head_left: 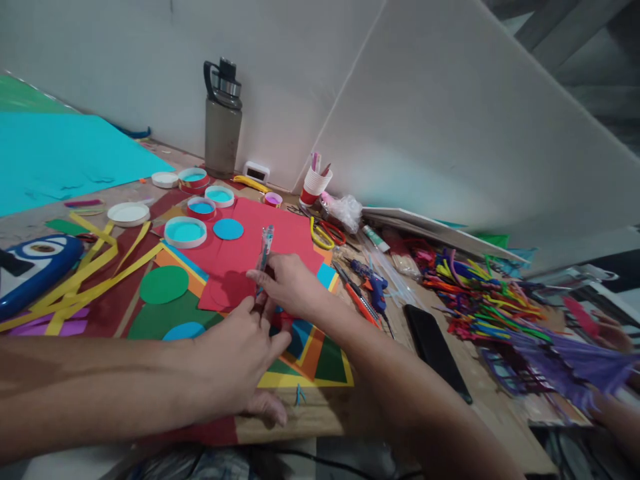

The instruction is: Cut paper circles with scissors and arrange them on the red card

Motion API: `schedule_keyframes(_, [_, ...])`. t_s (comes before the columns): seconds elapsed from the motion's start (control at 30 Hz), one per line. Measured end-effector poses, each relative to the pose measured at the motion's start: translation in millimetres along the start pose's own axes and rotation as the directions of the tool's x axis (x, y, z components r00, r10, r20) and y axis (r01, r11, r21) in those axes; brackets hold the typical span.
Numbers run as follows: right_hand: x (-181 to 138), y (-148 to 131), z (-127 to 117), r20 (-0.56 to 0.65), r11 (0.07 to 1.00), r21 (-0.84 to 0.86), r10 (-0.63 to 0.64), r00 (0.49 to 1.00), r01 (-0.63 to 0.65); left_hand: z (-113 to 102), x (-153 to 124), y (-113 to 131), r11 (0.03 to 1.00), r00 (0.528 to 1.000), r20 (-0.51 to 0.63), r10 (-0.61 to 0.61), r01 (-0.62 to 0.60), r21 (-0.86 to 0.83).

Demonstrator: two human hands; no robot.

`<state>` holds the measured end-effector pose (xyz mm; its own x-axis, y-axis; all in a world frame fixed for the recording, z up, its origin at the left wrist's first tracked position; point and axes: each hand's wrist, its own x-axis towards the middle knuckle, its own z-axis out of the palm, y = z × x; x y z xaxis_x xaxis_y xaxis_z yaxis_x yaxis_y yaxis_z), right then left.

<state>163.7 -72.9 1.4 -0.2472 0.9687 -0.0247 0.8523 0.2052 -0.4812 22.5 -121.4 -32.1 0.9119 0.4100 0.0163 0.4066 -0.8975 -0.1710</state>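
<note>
My right hand [295,283] grips a clear pen [265,247] upright, its tip hidden behind my fingers over the red paper [295,233]. Just in front of it, my left hand [240,353] lies with fingers spread and thumb apart on the stacked coloured sheets; whatever is under its fingertips is hidden. A faint round outline shows on a red piece [227,290] beside my fingers. Near my hands lie a green paper circle [164,285], a blue circle [228,229] and another blue circle [184,331], partly covered by my left hand.
Round lids [185,233] and yellow strips [80,293] lie to the left. A bottle [223,127] stands at the back wall. Rightward are scissors [325,235], a cutter [355,293], a glue gun [373,283], a black phone [437,350] and pipe cleaners [485,293]. Another person's hand [613,331] is far right.
</note>
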Motion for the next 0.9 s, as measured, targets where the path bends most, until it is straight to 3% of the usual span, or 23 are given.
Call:
schedule_keyframes(0.5, [11.3,17.4,2.8,-0.070,0.995,0.084,0.051,0.996,-0.045,9.0,-1.4,1.1,0.999,0.996,-0.088,-0.011,0.008,-0.036])
schedule_keyframes(0.9, [14.7,35.2,6.6,-0.144,0.965,0.257,0.096,0.985,-0.056,7.1,1.9,-2.0,0.999,0.997,-0.070,-0.012,0.009,-0.040])
